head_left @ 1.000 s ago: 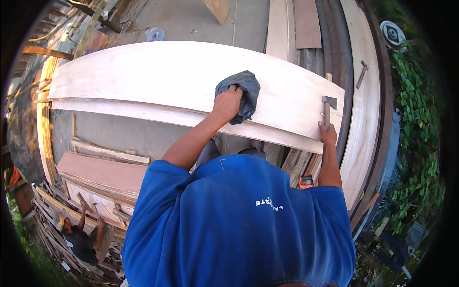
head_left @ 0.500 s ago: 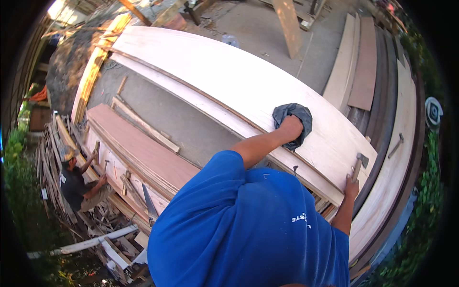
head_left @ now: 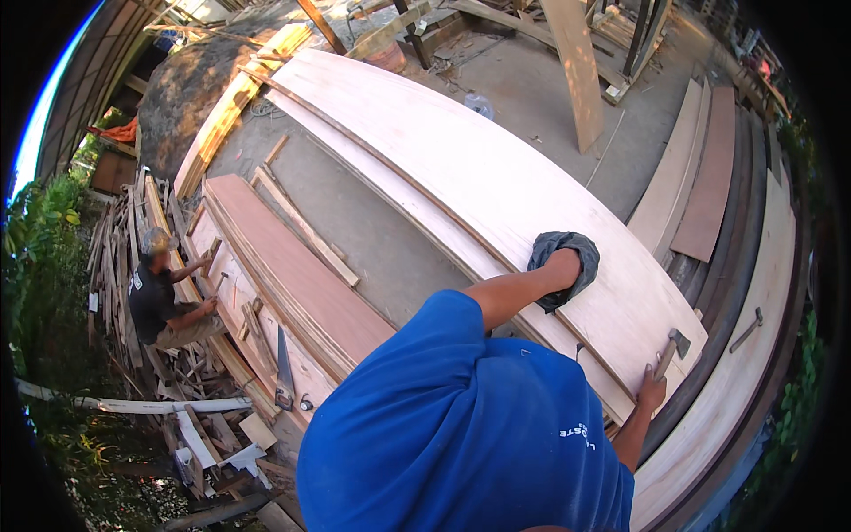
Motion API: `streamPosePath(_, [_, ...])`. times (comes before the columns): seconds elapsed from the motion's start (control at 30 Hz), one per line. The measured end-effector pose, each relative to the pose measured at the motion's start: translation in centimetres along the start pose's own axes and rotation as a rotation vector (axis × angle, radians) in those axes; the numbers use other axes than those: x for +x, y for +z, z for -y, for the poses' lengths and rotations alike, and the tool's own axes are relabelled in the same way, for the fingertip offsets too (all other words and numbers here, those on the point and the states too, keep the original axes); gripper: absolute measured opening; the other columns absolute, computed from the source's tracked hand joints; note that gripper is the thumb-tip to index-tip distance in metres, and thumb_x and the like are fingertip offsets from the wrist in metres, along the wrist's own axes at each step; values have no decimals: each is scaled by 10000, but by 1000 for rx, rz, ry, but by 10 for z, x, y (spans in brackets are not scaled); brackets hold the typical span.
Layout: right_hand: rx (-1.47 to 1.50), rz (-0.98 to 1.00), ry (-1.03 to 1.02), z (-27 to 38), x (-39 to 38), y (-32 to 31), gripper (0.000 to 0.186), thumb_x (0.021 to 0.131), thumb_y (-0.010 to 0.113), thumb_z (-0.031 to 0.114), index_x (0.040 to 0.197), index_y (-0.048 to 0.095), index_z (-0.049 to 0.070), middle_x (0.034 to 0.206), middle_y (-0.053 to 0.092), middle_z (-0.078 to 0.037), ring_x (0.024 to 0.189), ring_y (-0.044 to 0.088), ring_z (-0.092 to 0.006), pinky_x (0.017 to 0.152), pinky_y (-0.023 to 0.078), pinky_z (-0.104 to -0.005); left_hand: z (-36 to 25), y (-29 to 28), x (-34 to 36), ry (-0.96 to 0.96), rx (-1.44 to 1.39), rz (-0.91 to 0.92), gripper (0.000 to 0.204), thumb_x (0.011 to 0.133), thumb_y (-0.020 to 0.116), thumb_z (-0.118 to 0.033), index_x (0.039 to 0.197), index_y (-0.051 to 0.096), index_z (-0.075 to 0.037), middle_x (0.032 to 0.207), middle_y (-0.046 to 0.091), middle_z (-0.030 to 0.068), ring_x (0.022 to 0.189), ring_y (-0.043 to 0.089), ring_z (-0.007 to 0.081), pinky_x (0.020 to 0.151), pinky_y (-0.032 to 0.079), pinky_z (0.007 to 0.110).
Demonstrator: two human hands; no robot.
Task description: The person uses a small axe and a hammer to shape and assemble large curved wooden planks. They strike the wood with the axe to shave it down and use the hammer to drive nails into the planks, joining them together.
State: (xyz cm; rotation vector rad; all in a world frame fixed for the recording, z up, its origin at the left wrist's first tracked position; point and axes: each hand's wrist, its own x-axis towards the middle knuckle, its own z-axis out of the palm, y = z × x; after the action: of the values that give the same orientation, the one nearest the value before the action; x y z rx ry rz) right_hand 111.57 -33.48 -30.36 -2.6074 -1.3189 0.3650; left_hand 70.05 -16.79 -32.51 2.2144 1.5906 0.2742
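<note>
My left hand reaches into a dark plastic bag resting on a long pale plywood panel. Its fingers are hidden inside the bag, so I cannot see what they touch. My right hand is closed round the wooden handle of a hatchet, near the panel's right end. The hatchet's grey metal head lies over the panel surface. A wooden strip runs along the panel's near side.
At the left, a person sits beside a reddish stack of boards. A handsaw lies near that stack. To the right are more long boards and a hammer. Scrap wood is heaped at the far left.
The view has shifted, so the scene sits lower and further right. My left hand has sunk deeper into the bag. My right hand keeps hold of the hatchet.
</note>
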Motion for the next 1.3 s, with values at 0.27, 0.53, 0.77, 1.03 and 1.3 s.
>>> streamPosePath(0.27, [-72,50,86,-15,3,1,749,875,713,661,1120,674,-45,1055,726,-329,1028,708,-500,916,549,-547,-4,1,8,25,-22,-18,225,904,598,-163,908,793,-52,993,764,224,928,758,365,823,610,460])
streamPosePath(0.53, [-4,59,28,30,4,1,727,876,706,648,1120,654,-34,1020,731,-323,1010,710,-501,902,552,-553,76,6,13,284,58,-138,350,982,575,-324,1126,749,-56,1192,725,227,1105,704,380,959,564,468])
streamPosePath(0.77, [35,82,87,24,-4,-10,717,880,715,637,1118,651,-36,1019,730,-320,1002,715,-488,895,556,-548,31,-35,2,45,136,-6,279,954,606,-221,1061,759,-14,1108,728,274,1030,718,427,911,580,495])
streamPosePath(1.03, [29,94,105,27,-11,-18,705,896,712,614,1150,645,-40,1036,730,-314,1019,714,-477,909,557,-547,33,-84,-1,-327,-315,9,143,917,663,-47,936,745,68,907,758,228,867,767,350,780,616,434])
streamPosePath(1.3, [6,82,97,17,-11,-17,706,902,690,616,1149,637,-43,1044,725,-332,1013,710,-495,911,547,-557,62,-98,-33,-563,-1625,118,396,1064,471,-10,1444,425,89,1193,655,223,1059,709,305,914,627,381])
